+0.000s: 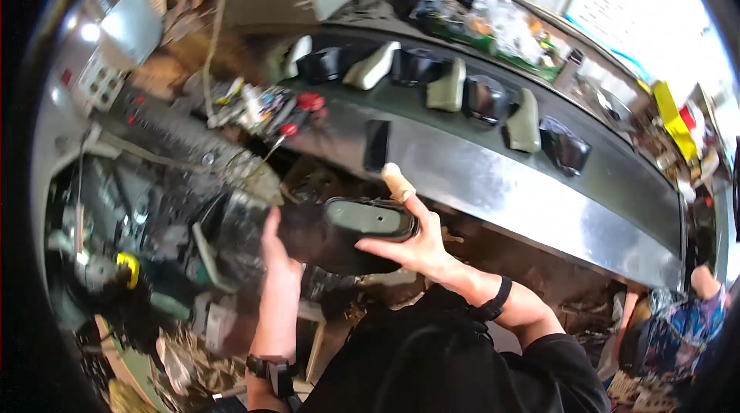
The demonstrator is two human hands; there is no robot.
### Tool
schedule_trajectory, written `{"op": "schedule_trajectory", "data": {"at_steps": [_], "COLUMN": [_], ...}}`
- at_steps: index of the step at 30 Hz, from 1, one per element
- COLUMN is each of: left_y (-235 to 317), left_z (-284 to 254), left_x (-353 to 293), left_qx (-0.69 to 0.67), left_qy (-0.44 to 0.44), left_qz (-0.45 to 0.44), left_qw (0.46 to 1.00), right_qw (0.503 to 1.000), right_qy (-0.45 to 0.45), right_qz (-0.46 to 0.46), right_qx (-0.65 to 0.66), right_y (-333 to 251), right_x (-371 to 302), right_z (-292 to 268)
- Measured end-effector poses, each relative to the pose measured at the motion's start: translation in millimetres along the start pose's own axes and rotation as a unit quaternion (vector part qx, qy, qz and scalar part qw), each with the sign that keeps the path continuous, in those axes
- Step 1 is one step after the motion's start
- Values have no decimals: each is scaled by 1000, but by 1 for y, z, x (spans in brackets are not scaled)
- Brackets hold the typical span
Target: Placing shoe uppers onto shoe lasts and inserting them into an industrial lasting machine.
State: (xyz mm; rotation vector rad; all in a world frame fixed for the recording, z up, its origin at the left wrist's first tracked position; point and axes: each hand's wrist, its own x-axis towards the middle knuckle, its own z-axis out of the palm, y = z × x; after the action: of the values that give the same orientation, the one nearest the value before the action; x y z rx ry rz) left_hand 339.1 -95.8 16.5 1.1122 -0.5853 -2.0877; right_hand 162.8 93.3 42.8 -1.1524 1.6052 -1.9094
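In front of my body I hold a black shoe upper (310, 229) with a grey-green shoe last (370, 219) inside it; the last's flat top with a small hole faces up. My right hand (420, 247) is closed round the end where the last shows, thumb on one side and fingers on the other. One of its fingertips wears a tan wrap. My left hand (282, 247) presses against the other, dark end of the upper; its fingers are partly hidden. Beyond, grey-green lasts (447, 87) alternate with black shoe uppers (487, 100) in a row on the conveyor belt (617, 174).
A flat black rectangular object (376, 144) lies on the bench's metal edge (493, 178). Left of it are red-handled tools (288, 130) and a dirty machine bed (193, 155). A green tray (509, 54) of scraps stands behind the belt. Another person's arm (704, 283) shows far right.
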Motion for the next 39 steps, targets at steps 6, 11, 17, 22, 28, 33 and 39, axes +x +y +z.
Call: {"op": "schedule_trajectory", "data": {"at_steps": [6,11,17,22,28,33,39], "left_y": [-160,-209,-213,-220,-207,-184,-175], "left_z": [83,100,90,97,94,62,40], "left_x": [43,45,61,72,69,61,55], "left_qx": [229,294,334,347,323,286,262], "left_qy": [-85,-105,-12,4,24,96,162], "left_qz": [-188,-170,-190,-142,-103,-83,-87], "left_qw": [951,935,923,927,941,950,947], "right_qw": [853,749,616,808,738,731,851], "right_qy": [344,536,780,550,604,616,305], "right_qz": [325,298,101,209,266,50,85], "right_qx": [222,250,40,-21,143,290,-420], "right_y": [82,62,79,165,221,223,222], "right_x": [-78,-234,-314,-160,-23,25,79], "right_z": [-228,-494,-632,-573,-548,-560,-470]}}
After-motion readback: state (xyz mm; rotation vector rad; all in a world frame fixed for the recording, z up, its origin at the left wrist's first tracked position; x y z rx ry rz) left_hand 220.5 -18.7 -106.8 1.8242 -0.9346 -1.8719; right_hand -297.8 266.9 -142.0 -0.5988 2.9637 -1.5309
